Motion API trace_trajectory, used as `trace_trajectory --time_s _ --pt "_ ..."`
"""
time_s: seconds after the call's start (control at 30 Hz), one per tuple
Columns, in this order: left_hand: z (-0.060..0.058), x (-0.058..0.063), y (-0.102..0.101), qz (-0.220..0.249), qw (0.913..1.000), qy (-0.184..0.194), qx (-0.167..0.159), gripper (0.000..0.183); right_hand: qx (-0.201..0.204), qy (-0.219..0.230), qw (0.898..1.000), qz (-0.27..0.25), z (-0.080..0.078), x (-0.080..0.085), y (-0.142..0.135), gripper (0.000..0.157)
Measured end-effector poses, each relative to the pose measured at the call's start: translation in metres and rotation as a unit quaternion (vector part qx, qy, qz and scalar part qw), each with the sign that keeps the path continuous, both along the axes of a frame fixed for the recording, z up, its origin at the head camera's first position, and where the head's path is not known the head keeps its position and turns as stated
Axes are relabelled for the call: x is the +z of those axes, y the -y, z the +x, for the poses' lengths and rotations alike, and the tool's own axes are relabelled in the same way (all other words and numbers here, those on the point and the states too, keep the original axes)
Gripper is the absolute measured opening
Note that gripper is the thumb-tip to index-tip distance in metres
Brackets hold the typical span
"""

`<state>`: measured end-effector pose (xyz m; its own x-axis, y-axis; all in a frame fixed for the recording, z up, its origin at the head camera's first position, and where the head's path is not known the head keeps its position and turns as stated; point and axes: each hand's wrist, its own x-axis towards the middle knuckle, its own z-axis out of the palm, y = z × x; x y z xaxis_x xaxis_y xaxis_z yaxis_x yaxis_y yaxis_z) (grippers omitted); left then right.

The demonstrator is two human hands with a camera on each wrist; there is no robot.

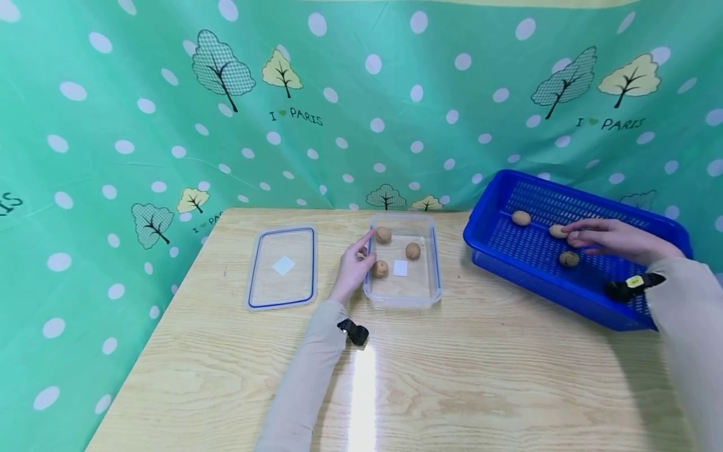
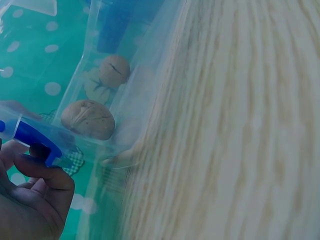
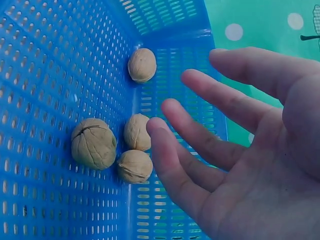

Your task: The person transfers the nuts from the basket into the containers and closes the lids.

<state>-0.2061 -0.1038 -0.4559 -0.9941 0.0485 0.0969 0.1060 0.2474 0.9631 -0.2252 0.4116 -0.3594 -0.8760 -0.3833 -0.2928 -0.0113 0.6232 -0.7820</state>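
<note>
Left of the clear container (image 1: 403, 302), a blue-edged lid (image 1: 282, 287) lies flat on a wood-grain table (image 1: 192, 351), a pale square (image 1: 284, 265) at its middle. At the container's left side, a person's left hand (image 1: 354, 269) holds the edge in a narrow grip, fingers curled beside a blue strip (image 2: 35, 140). Inside the container sit three walnuts, none touching another: one at back left (image 1: 383, 235), one at front left (image 1: 381, 269) and one toward the right (image 1: 413, 251), with a white square (image 1: 400, 268) near the container's middle. Behind the container hangs a green curtain (image 1: 350, 163) with white dots. To the container's right, and apart from it, a blue basket (image 1: 525, 281) stands at an angle, bearing four more walnuts (image 3: 93, 144), one (image 1: 521, 218) lying closest to the container. Over the basket, farther from the container, the person's right hand (image 1: 618, 240) reaches with fingers spread wide and nothing in its grasp; whether a fingertip touches a walnut cannot be told.
</note>
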Motion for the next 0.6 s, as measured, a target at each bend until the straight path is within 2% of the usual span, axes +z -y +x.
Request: trace_trajectory --time_s 0.4,0.6 --pt "-0.002 -0.002 -0.002 0.007 1.0 -0.001 -0.005 0.057 -0.024 0.01 1.0 0.012 -0.001 -0.017 -0.004 0.043" --pt "0.0 0.0 -0.002 0.013 0.9999 0.005 0.003 0.057 -0.006 0.003 0.999 0.054 -0.007 -0.021 -0.001 0.048"
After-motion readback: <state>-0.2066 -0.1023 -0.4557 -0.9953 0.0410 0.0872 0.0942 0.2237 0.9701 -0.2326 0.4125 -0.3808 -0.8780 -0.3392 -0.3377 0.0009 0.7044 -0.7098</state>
